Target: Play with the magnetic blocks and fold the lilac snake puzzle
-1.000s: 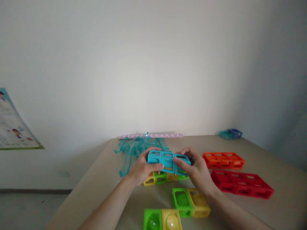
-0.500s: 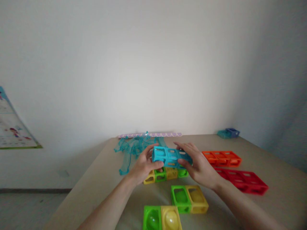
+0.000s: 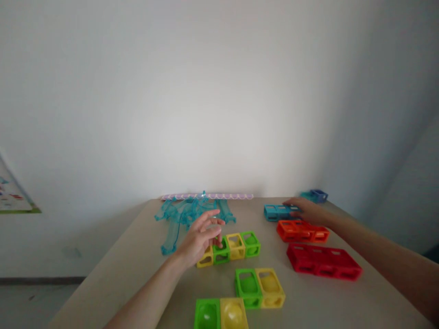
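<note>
A row of joined blue hollow cube blocks [image 3: 277,213] lies at the back right of the table. My right hand [image 3: 307,211] grips its right end, with part of that end hidden under the fingers. My left hand [image 3: 201,235] is raised in front of a row of green and yellow cube blocks [image 3: 236,246], covering some of its left end. Its fingers are apart and loosely curled, with nothing in them. An orange block row [image 3: 302,231] lies just in front of the blue one, and a red block row [image 3: 322,261] is nearer to me.
Clear teal track pieces [image 3: 192,211] are heaped at the back left. A green and yellow block pair [image 3: 259,288] and another such pair [image 3: 220,314] lie in front. A lilac patterned strip [image 3: 207,197] runs along the wall. Dark blue block [image 3: 318,196] stands in the far right corner.
The blue block row, held up between both hands before, is now down at the back right behind the orange row. My left hand has let go of it; my right hand moved right with it.
</note>
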`<state>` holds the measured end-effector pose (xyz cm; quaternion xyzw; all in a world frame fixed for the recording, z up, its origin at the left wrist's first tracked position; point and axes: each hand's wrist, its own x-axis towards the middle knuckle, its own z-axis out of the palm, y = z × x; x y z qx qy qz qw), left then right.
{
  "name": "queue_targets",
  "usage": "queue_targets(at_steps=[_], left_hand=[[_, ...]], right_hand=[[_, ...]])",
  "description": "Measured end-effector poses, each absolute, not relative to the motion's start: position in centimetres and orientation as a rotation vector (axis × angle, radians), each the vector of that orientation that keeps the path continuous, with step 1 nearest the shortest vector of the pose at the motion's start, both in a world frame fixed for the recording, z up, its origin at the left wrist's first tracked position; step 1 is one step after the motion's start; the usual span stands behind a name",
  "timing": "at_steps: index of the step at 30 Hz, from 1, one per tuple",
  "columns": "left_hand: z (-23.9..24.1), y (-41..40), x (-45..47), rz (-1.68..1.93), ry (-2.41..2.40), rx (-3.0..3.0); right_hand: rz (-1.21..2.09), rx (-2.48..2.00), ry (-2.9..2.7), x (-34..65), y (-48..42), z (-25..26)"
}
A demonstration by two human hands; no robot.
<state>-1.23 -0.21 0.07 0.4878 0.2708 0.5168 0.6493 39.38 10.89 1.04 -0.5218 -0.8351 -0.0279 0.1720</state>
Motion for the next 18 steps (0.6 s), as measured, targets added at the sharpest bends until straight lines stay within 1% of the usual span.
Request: queue_targets(at_steps=[5,8,13,18], left_hand=[[0.2,-0.2,-1.3,1.172,0.607,1.098],[0.0,-0.1,-1.3,1.166,0.603,1.105],[-0.3,0.1,-1.4,1.161,0.585,1.115],[-0.1,0.1,-1.4,1.15,0.597,1.125]], right_hand=[[-0.129,-1.521,-2.324,37.0,9.2,0.3],[-0.246,-1.68,-2.331,35.0,7.5,-1.2],[-0.311,-1.927,-2.365,34.0,6.3,-3.5],[-0.319,-1.963,-2.386,33.3,6.5,-3.1]])
